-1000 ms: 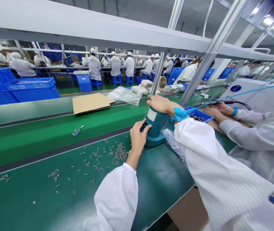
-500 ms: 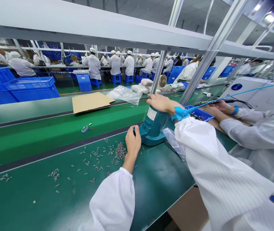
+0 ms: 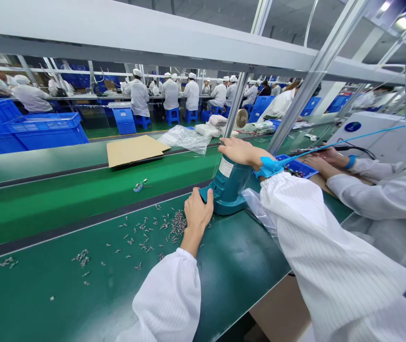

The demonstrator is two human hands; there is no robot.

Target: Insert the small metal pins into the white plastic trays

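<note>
A teal machine (image 3: pixel 232 183) with a white label stands upright on the green work surface (image 3: pixel 238 266). My right hand (image 3: pixel 238 151) lies over its top, fingers stretched towards the left, with a blue strap and cord at the wrist. At the machine's front left, my left hand (image 3: pixel 198 209) has its thumb and fingers apart at the low projecting part; whether anything small is between them is hidden. Small metal parts (image 3: pixel 178 223) lie heaped and scattered just left of my left hand. A clear plastic bag (image 3: pixel 258 206) lies against the machine's right side.
A green belt (image 3: pixel 82 199) runs behind, carrying a small blue item (image 3: pixel 139 185). Cardboard (image 3: pixel 135 150) and clear plastic (image 3: pixel 185 138) lie beyond. Metal posts rise behind the machine. At right, a person's hands (image 3: pixel 319 161) are near a blue tray (image 3: pixel 304 170).
The small blue item on the belt has moved right. My left hand's thumb and fingers have spread further apart at the machine's front. My right hand remains on top.
</note>
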